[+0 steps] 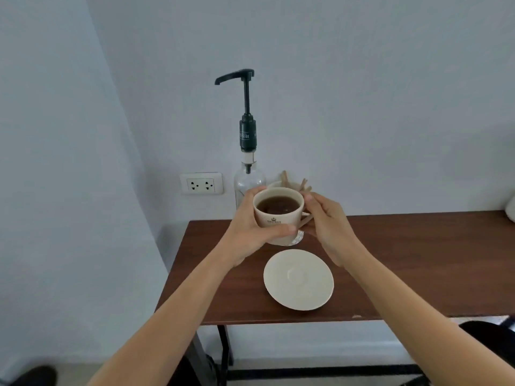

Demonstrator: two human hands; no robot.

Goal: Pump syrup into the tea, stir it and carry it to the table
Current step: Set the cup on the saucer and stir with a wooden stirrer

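The cup (278, 215) is cream with a small dark crest printed on its front and is nearly full of dark brown tea. It is held off the table (418, 260), above and behind the empty saucer (298, 280). The left hand (250, 235) wraps it from the left, thumb laid across the front under the crest. The right hand (327, 227) closes on the handle side, fingertips at the rim. Just behind the fingers stands the syrup bottle (248, 179), its black pump spout overhanging to the left, beside a holder of wooden sticks (295, 183).
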